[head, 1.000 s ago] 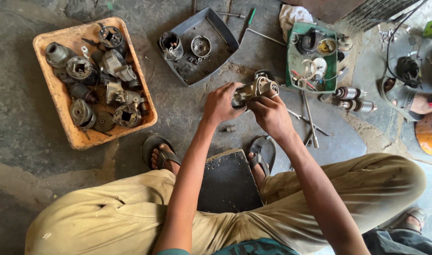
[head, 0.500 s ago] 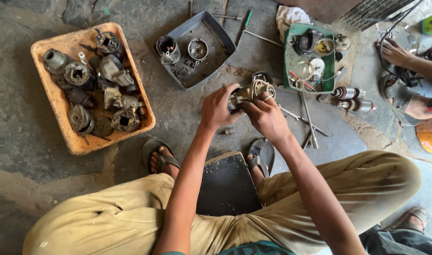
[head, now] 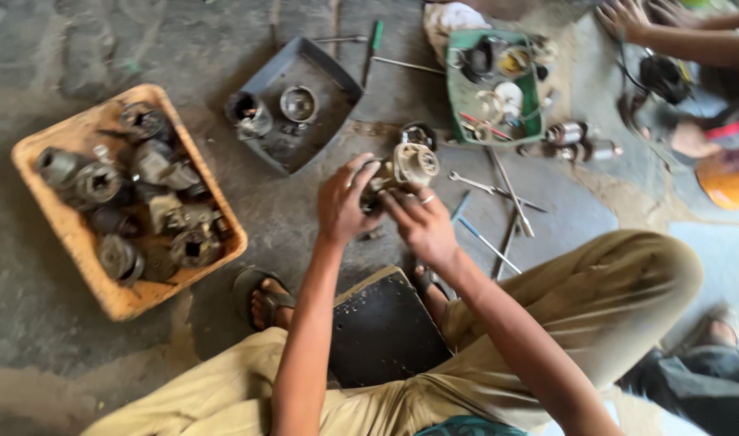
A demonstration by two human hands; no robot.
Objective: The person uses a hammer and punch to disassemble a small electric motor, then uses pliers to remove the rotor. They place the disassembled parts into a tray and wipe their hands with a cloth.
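Both my hands grip one greasy metal motor part [head: 408, 165] with a round pale end, held above the concrete floor in front of my knees. My left hand [head: 343, 202] clasps its darker left end. My right hand [head: 422, 224], with a ring on one finger, wraps the near side just under the round end. Below the hands lies a black board [head: 381, 327] between my sandalled feet.
An orange tray [head: 58, 234] full of several similar motor parts sits at left. A grey metal tray [head: 305, 69] holds two cup-shaped pieces. A green tray [head: 460, 97] of small parts, loose wrenches [head: 474, 184] and rods lie at right. Another person's hands [head: 628, 20] reach in top right.
My view has shifted, so everything sits lower and further left. My hands keep hold of the motor part and have turned it slightly. The other person's hands have moved toward the top right.
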